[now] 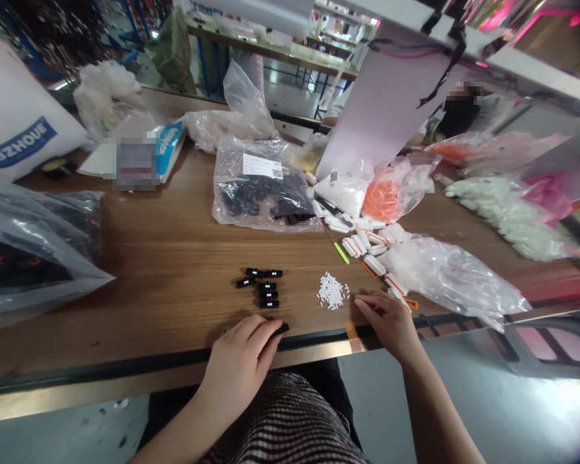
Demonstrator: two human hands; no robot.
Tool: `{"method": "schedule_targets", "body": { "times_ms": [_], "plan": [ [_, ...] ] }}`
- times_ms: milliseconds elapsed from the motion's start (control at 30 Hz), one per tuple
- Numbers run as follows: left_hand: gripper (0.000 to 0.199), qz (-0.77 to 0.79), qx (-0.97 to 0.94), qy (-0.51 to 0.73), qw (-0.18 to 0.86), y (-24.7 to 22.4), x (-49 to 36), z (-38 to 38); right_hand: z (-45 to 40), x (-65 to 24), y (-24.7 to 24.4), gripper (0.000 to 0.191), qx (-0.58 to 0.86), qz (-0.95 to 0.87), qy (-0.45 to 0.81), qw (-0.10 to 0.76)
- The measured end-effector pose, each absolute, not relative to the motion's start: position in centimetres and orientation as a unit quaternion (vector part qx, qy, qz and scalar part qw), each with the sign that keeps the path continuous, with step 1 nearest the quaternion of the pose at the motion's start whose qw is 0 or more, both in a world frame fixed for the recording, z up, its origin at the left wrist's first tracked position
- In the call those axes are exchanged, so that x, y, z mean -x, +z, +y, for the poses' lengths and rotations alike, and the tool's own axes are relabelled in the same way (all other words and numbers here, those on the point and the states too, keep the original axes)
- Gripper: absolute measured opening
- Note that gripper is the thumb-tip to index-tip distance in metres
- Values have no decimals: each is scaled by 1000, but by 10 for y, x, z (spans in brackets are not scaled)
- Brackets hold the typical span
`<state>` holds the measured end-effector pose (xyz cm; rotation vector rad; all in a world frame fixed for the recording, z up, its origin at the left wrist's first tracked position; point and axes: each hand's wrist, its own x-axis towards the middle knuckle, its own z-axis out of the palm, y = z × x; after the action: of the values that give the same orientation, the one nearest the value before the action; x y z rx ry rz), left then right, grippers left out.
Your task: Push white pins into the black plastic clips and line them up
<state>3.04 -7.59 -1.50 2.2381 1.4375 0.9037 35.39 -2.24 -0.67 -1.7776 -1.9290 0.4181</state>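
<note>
My left hand is closed on a small black plastic part near the table's front edge; the fingers cover much of it. Just beyond lie several similar black parts, each with two white dots. To their right is a loose pile of tiny white pegs. Beside that pile, on its right, rests my right hand, thumb and fingertips drawn together at the tabletop. Whether a peg is pinched between them is too small to tell.
Several white-and-orange plastic pieces lie beside a clear bag at the right. A green-handled tool points toward the peg pile. Behind are a bag of black parts and a bag of orange pieces. Another bag stands left.
</note>
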Motion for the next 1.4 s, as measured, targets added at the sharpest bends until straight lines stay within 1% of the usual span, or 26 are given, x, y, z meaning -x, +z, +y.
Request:
{"method": "schedule_targets", "body": {
  "times_ms": [200,267,400,533,633,800,1000,1267,1400],
  "plan": [
    [7,522,-764,329,189,-13,-31,-76,-19,-353,-1,28,651,-721,124,203],
    [5,520,-759,335,204,-13,-30,-76,-22,-347,1,28,650,-718,135,209],
    [6,514,-745,355,235,-12,-30,-76,-36,-308,10,21,604,-719,194,284],
    [8,520,-739,353,244,-12,-30,-77,-52,-253,17,16,521,-759,282,271],
    [8,521,-739,348,247,-12,-30,-77,-56,-229,18,15,491,-773,307,259],
    [10,517,-740,348,251,-11,-30,-77,-53,-222,14,12,477,-788,284,267],
    [10,515,-745,344,247,-11,-29,-77,-51,-218,15,14,457,-813,249,261],
    [10,510,-745,349,251,-12,-28,-78,-52,-214,22,13,415,-865,152,236],
    [9,513,-744,345,253,-11,-28,-78,-53,-220,21,16,412,-871,120,239]
  ]
}}
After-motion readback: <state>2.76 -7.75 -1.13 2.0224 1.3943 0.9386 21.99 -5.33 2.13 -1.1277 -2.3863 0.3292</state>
